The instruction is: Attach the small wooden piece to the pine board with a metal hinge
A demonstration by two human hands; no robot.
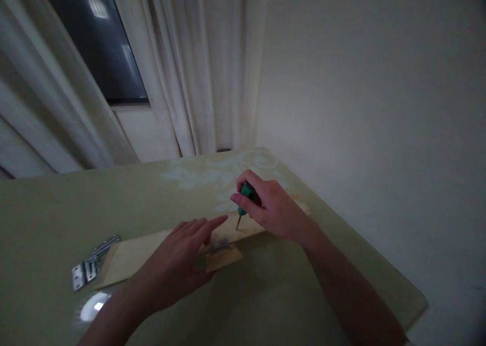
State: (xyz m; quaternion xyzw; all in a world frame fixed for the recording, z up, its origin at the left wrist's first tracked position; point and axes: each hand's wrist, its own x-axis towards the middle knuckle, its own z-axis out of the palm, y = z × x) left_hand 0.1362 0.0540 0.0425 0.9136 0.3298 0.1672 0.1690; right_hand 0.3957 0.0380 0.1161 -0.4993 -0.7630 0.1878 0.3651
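Observation:
My right hand (273, 209) is closed around the green handle of a screwdriver (243, 207). The shaft points down, and its tip meets the upper face of a long pale wooden board (136, 252). My left hand (186, 250) grips the board near its middle, fingers over the top and index finger stretched toward the screwdriver. Its thumb is low at the front edge, partly hidden. Just right of that hand, a metal hinge (220, 245) sits at the board's front edge, with a small wooden piece (224, 258) jutting out below it.
Several loose metal hinges (85, 272) lie by the board's left end. The table (56, 209) has a green cover with a pale floral pattern. A wall (360, 108) runs along its right side; curtains (190, 73) and a dark window (102, 42) are behind.

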